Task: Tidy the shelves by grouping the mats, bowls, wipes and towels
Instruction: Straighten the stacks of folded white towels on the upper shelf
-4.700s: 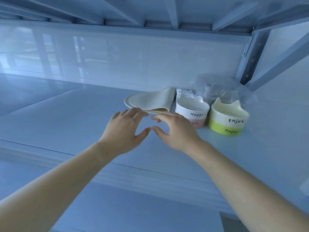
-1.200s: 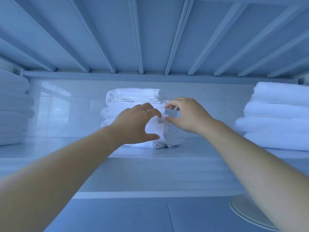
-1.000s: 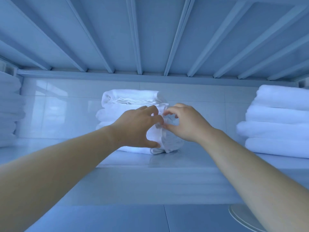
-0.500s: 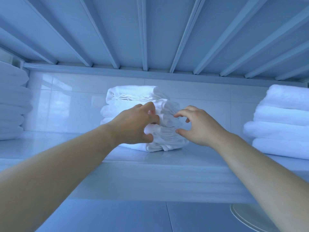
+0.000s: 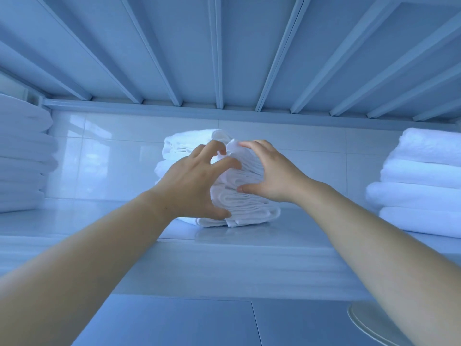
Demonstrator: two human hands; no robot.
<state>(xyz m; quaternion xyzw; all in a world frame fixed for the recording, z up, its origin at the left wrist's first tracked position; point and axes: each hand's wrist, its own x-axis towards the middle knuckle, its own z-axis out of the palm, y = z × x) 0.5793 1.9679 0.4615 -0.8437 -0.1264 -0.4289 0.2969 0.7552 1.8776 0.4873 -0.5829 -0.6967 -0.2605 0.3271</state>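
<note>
Left hand (image 5: 192, 186) is clamped on the front left of the middle towel stack (image 5: 245, 206), thumb hooked low near its base and fingers curled over the upper folds. Right hand (image 5: 270, 174) grips the same stack from the right, fingertips bent over the top fold and thumb pressed into the folded edges halfway down. The two hands nearly meet across its front, and both forearms reach up to it from below.

That stack of white folded towels sits on a pale, glossy shelf (image 5: 224, 260), set back from the shelf's front lip, with its folds loose and uneven on the near side. Well to its left stands a taller towel pile (image 5: 22, 156), cut by the frame edge; well to its right is another neat towel pile (image 5: 421, 183). Behind the stack runs a shiny white tiled wall (image 5: 112, 158). Above it, the ribbed metal underside (image 5: 219, 46) of the next shelf fans toward the camera. Below and to the right of the stack, a round pale rim (image 5: 369, 323) shows on a lower surface, partly hidden by the right forearm.
</note>
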